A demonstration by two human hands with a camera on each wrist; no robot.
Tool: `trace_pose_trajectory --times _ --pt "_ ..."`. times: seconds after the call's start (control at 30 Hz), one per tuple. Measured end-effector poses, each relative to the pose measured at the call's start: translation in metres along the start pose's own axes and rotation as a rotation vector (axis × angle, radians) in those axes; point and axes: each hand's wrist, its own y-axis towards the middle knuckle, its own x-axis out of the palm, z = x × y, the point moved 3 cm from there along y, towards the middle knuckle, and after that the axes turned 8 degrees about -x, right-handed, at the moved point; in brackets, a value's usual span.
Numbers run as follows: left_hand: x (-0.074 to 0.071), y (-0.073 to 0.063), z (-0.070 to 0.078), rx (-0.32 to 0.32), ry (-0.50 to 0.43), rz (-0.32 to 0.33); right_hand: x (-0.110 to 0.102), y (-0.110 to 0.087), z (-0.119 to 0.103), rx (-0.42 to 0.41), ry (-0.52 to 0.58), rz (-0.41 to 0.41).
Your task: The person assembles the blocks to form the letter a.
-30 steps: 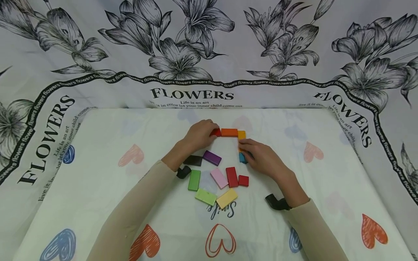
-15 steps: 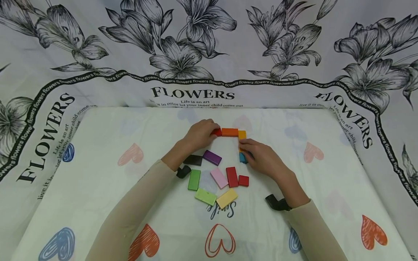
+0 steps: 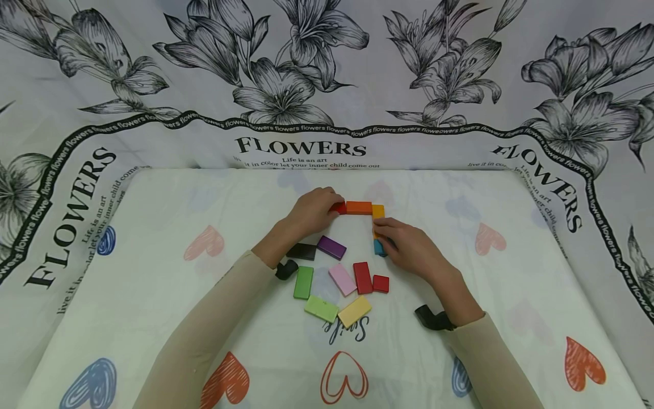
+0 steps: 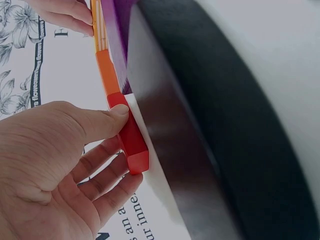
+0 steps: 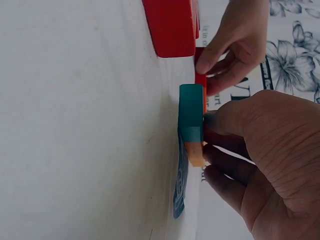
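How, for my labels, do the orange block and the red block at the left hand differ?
The left hand holds the red block; the orange block is unheld. The red block adjoins one block; the orange block adjoins two. Both are slim, lying end to end.

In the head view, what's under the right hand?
The right hand partly covers a yellow rectangular block and a blue rectangular block; what lies beneath its palm is hidden.
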Motion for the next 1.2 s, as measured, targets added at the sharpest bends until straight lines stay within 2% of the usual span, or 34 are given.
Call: trace_pose_trajectory --times 0.63,0.97,1.2 --pt "0.003 -0.004 0.001 -0.013 0.009 -0.002 0.001 -0.002 0.001 0.012 0.028 0.002" --pt "0.000 -0.012 -0.001 -0.039 -0.029 0.011 0.000 -0.001 0.003 -0.006 0.049 0.033" --pt "-0.001 -0.023 0.000 0.006 -0.056 0.048 0.000 -0.001 0.007 0.008 0.059 0.029"
